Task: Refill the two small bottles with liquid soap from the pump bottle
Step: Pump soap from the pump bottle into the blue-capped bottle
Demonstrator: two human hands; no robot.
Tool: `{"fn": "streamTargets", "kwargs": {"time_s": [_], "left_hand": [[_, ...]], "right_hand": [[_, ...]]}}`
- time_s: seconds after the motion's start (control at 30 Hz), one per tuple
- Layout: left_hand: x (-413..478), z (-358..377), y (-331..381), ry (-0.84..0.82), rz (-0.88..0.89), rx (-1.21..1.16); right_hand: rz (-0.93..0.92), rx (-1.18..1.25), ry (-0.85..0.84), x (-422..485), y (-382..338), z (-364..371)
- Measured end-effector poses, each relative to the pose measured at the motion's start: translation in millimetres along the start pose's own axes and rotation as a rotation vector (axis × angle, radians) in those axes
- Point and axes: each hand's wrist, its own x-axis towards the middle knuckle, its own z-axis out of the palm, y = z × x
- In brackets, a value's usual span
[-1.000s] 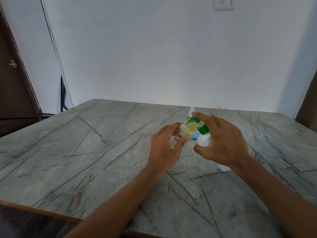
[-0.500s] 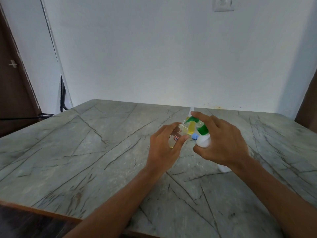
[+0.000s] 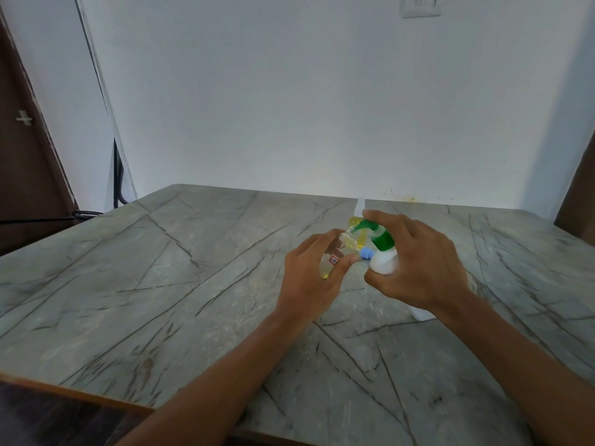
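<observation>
The small clear bottle [image 3: 346,244], part-filled with yellowish liquid, sat pinched in the left hand [image 3: 309,284], its mouth at the green nozzle of the white pump bottle [image 3: 383,259]. The right hand [image 3: 425,272] gripped that, 1 finger atop the pump. A blue cap [image 3: 367,253] showed between them. A 2nd small bottle [image 3: 356,221] stood half hidden behind, nearer the table's [image 3: 161,284] far edge.

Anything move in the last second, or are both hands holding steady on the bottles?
Nothing visibly moved. The left hand still holds the small bottle at the spout of the pump bottle, which the right hand still grips, index finger on top.
</observation>
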Motion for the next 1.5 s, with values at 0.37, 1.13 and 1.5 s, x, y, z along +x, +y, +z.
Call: {"fn": "streamTargets", "kwargs": {"time_s": [0.37,1.13,1.5], "left_hand": [[2.5,-1.4,2.6,0.030,-0.062,0.027],[-0.3,-2.2,2.4,0.002,-0.037,0.005],[1.3,-3.8,4.1,0.034,-0.068,0.023]], "right_hand": [[0.008,-0.019,-0.044,-0.5,0.4,-0.5],[-0.004,-0.010,0.000,-1.0,0.4,0.0],[0.001,-0.042,-0.037,-0.7,-1.0,-1.9]]}}
